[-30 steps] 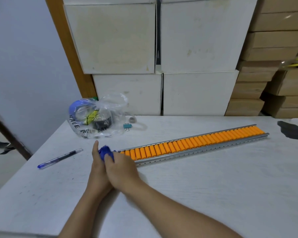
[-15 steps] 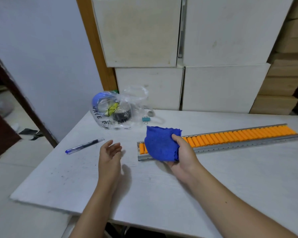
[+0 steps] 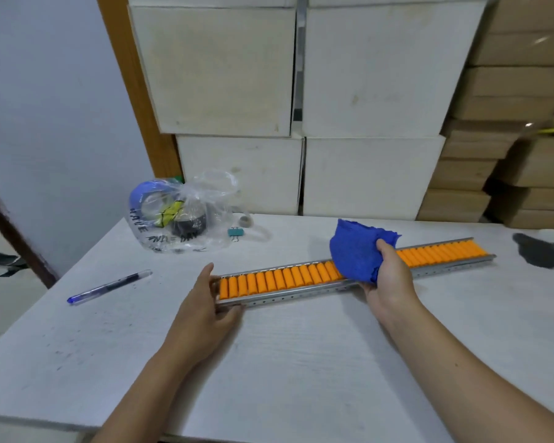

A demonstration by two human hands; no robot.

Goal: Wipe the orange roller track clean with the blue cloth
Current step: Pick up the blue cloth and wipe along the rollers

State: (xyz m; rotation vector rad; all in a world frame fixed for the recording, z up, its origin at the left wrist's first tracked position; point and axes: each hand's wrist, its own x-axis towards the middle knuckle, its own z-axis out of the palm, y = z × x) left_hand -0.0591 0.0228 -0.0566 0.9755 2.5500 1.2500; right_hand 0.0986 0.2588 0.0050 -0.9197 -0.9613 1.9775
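A long metal track with orange rollers (image 3: 288,278) lies across the white table (image 3: 301,362), running from centre left up to the right. My left hand (image 3: 205,302) grips the track's left end, thumb on the near rail. My right hand (image 3: 387,276) holds a crumpled blue cloth (image 3: 355,251) pressed over the rollers around the middle of the track. The cloth hides the rollers beneath it.
A clear plastic bag (image 3: 179,215) with tape rolls sits at the back left, a small binder clip (image 3: 235,233) beside it. A blue pen (image 3: 109,286) lies left of the track. A dark patch (image 3: 539,252) marks the table's right. White and brown boxes (image 3: 365,174) stack behind.
My right hand has slid the cloth rightward along the track, from its left end to the middle. My left hand moved from the bare table onto the track's left end.
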